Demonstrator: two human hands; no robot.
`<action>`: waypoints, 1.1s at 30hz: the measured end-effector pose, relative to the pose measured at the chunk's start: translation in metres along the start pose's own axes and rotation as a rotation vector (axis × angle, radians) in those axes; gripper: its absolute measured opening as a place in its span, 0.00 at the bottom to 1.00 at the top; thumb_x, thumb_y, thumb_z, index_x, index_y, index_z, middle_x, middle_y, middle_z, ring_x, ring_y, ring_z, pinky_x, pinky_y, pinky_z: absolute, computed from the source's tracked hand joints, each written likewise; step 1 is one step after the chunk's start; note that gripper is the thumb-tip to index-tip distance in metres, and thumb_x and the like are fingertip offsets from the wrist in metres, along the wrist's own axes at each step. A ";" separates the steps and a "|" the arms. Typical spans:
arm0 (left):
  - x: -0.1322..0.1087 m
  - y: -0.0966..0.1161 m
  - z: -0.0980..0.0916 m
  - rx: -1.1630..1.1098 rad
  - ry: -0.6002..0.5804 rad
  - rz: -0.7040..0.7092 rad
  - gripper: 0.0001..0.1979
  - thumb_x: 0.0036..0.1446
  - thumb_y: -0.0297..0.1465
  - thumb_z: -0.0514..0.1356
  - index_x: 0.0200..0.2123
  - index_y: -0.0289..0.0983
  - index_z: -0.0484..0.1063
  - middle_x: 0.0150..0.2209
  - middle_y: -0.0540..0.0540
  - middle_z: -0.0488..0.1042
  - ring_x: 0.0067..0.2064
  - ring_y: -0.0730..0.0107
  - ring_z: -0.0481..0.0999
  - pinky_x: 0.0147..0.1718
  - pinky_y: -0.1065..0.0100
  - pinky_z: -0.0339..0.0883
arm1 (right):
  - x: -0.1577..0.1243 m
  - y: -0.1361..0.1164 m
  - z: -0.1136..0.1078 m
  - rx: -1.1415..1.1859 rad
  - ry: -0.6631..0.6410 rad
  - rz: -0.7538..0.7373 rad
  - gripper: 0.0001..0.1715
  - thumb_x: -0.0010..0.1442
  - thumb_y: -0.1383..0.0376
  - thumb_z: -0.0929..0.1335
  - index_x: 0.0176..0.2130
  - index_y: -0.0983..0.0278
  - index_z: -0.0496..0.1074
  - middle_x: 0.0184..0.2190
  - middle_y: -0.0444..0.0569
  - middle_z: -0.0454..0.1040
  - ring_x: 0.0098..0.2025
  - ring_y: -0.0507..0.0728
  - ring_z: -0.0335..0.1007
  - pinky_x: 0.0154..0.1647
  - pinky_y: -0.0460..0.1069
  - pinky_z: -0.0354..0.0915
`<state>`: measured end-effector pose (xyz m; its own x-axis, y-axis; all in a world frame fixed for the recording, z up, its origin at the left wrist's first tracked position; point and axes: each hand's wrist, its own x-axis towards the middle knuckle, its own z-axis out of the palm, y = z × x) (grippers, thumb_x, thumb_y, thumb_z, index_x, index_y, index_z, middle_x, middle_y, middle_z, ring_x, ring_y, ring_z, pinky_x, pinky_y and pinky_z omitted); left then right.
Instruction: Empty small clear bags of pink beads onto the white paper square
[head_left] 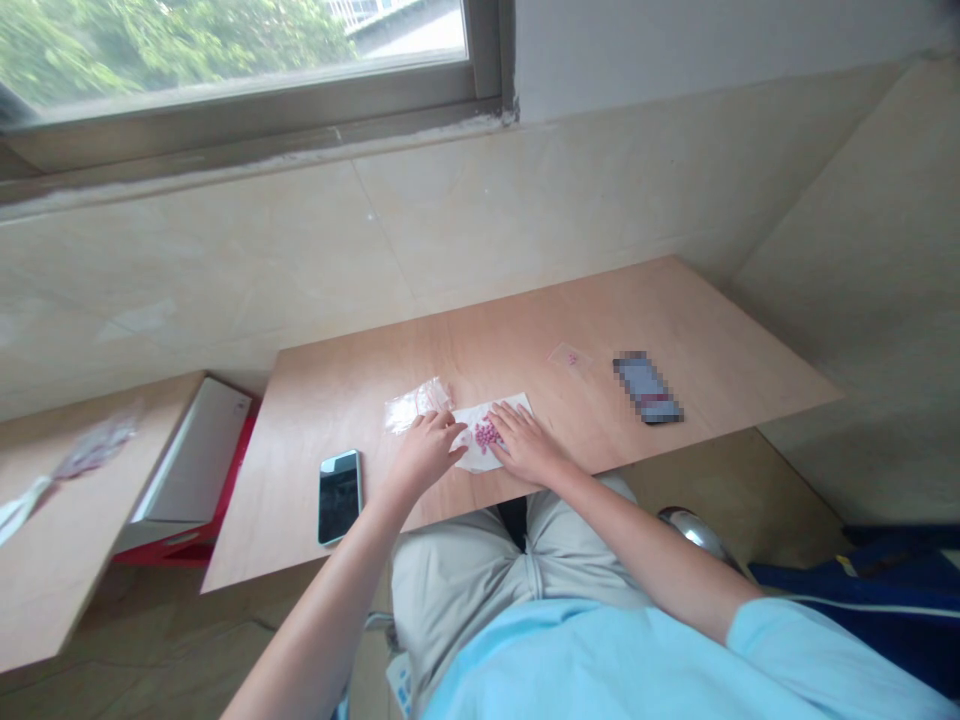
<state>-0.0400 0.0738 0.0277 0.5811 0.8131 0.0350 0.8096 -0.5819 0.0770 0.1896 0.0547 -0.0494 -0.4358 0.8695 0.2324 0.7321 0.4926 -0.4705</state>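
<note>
A small heap of pink beads (pixel 486 433) lies on a white sheet of paper (pixel 474 462) near the table's front edge. My right hand (pixel 525 440) rests flat on the paper at the right of the beads, its fingers stretched out and touching the heap's edge. At the left end of the paper is my left hand (pixel 429 448), its fingers apart and bent, with nothing visible between them. Just behind it lie clear plastic bags (pixel 417 402), partly covered by its fingers.
A phone (pixel 340 497) lies left on the wooden table (pixel 600 310), a blurred-out device (pixel 648 387) right. A small clear bag (pixel 571 358) with pink bits is behind the paper. Beyond a gap, another table (pixel 45 590) holds plastic packets (pixel 97 445).
</note>
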 end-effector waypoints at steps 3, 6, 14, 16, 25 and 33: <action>0.004 0.007 -0.002 0.057 -0.034 0.051 0.15 0.62 0.34 0.63 0.52 0.42 0.76 0.48 0.39 0.73 0.51 0.51 0.71 0.53 0.52 0.60 | 0.000 0.001 0.001 0.005 0.000 0.004 0.35 0.70 0.58 0.62 0.71 0.67 0.55 0.72 0.58 0.53 0.75 0.63 0.41 0.74 0.63 0.39; 0.006 0.011 -0.006 0.073 -0.037 0.071 0.16 0.61 0.33 0.64 0.52 0.42 0.75 0.49 0.38 0.73 0.53 0.50 0.70 0.54 0.52 0.58 | 0.000 0.001 0.002 0.005 0.004 0.004 0.35 0.70 0.58 0.62 0.70 0.67 0.55 0.72 0.59 0.53 0.75 0.63 0.41 0.74 0.63 0.39; 0.002 0.015 -0.015 0.072 -0.021 0.069 0.17 0.61 0.33 0.63 0.53 0.42 0.74 0.50 0.37 0.72 0.54 0.48 0.69 0.55 0.51 0.56 | 0.000 0.000 0.001 0.001 0.015 0.008 0.35 0.70 0.56 0.62 0.70 0.66 0.56 0.71 0.58 0.54 0.74 0.63 0.42 0.74 0.63 0.39; 0.002 0.015 -0.015 0.062 -0.037 0.083 0.15 0.61 0.32 0.62 0.52 0.43 0.75 0.49 0.38 0.72 0.54 0.49 0.69 0.55 0.51 0.56 | 0.001 0.000 0.001 -0.003 0.017 0.008 0.35 0.70 0.55 0.62 0.70 0.67 0.57 0.71 0.59 0.54 0.74 0.64 0.43 0.74 0.63 0.39; 0.001 0.014 -0.017 0.022 -0.002 0.047 0.18 0.59 0.32 0.65 0.53 0.44 0.74 0.53 0.38 0.71 0.56 0.47 0.69 0.59 0.48 0.53 | 0.001 0.000 0.000 0.015 0.019 0.015 0.34 0.70 0.56 0.62 0.69 0.66 0.58 0.71 0.59 0.55 0.74 0.63 0.43 0.74 0.63 0.39; -0.002 -0.037 -0.029 -0.126 0.261 -0.233 0.20 0.64 0.42 0.58 0.57 0.43 0.73 0.56 0.40 0.71 0.57 0.51 0.69 0.60 0.50 0.58 | -0.001 -0.001 -0.003 0.028 0.023 0.008 0.33 0.70 0.58 0.61 0.69 0.67 0.57 0.70 0.59 0.56 0.74 0.63 0.44 0.74 0.63 0.39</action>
<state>-0.0737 0.0948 0.0540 0.3285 0.9097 0.2541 0.8916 -0.3875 0.2344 0.1911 0.0536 -0.0470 -0.4171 0.8744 0.2481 0.7204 0.4845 -0.4962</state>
